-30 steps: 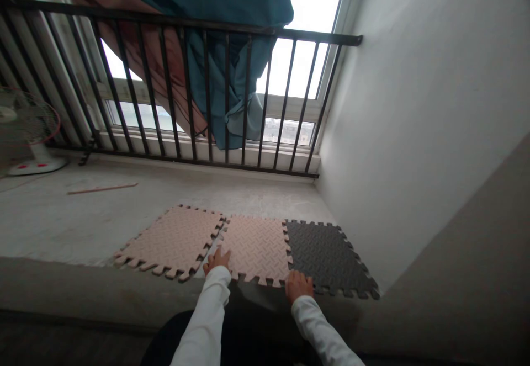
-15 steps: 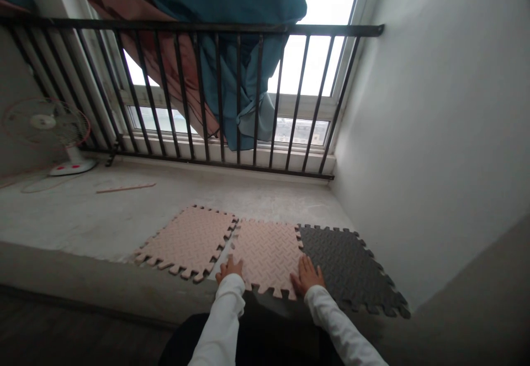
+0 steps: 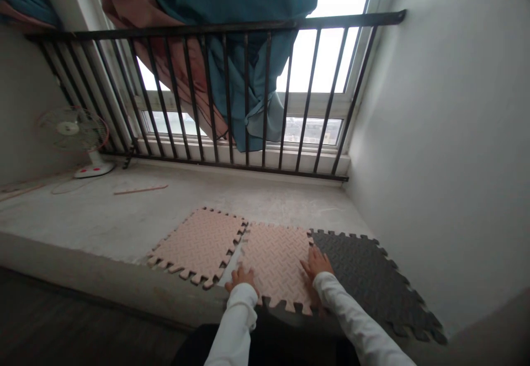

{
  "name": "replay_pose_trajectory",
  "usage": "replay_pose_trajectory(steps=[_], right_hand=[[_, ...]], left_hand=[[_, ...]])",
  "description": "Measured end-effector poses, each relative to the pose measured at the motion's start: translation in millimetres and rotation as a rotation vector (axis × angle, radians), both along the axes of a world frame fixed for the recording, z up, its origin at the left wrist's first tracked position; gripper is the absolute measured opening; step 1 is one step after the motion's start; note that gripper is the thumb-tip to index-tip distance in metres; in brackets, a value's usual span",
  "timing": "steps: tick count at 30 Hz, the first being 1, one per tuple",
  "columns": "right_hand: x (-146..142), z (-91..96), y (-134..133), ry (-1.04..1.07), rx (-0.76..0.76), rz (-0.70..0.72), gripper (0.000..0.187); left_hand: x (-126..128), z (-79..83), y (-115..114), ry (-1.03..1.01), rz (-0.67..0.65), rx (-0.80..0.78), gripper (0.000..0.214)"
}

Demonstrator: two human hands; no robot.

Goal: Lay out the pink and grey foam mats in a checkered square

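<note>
Three foam puzzle mats lie in a row on a raised concrete ledge. Under my hands is the middle pink foam mat (image 3: 277, 261). My left hand (image 3: 242, 281) rests on its left front edge, fingers spread. Across its right edge, at the seam with the black foam mat (image 3: 368, 277), lies my right hand (image 3: 317, 263), flat with fingers stretched out. The middle mat meets the black one along that seam; whether the teeth lock all the way is partly hidden by my hand. Another pink foam mat (image 3: 201, 244) lies to the left, with a narrow gap between.
Behind the mats, a black metal railing (image 3: 232, 163) runs before a window with a teal and pink curtain (image 3: 232, 1). A white fan (image 3: 94, 164) stands at the left. A thin strip (image 3: 141, 190) lies on the ledge (image 3: 91, 217). A white wall (image 3: 447, 134) rises at the right.
My right hand has moved farther back along the seam between the middle and black mats. My left hand stays at the left front edge. The whole view has shifted slightly.
</note>
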State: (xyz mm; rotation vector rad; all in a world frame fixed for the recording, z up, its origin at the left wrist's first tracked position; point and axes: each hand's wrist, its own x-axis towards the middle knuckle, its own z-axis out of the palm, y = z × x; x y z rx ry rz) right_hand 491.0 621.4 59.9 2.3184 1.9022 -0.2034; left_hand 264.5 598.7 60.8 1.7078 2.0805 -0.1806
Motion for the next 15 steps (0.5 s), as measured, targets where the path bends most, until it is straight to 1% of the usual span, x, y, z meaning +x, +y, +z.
replay_pose_trajectory(steps=[2, 5, 9, 11, 13, 15], right_hand=[[3, -3.7, 18, 0.000, 0.008, -0.027, 0.065], [5, -17.5, 39, -0.006, 0.008, -0.057, 0.067], [6, -36.3, 52, -0.061, -0.025, -0.065, 0.076], [9, -39.2, 57, -0.072, -0.026, -0.039, 0.077], [13, -39.5, 63, -0.055, -0.028, -0.012, 0.076], [17, -40.7, 72, -0.039, -0.014, -0.004, 0.074]], left_hand=[[1, 3.2, -2, 0.009, -0.018, 0.004, 0.070], [1, 3.1, -1, 0.025, -0.026, -0.010, 0.069], [2, 2.6, 1, 0.035, -0.021, -0.008, 0.067], [3, 3.7, 2, 0.029, -0.024, 0.015, 0.061], [3, 4.5, 2, 0.026, -0.038, 0.012, 0.058], [2, 4.2, 2, 0.024, -0.054, -0.042, 0.065]])
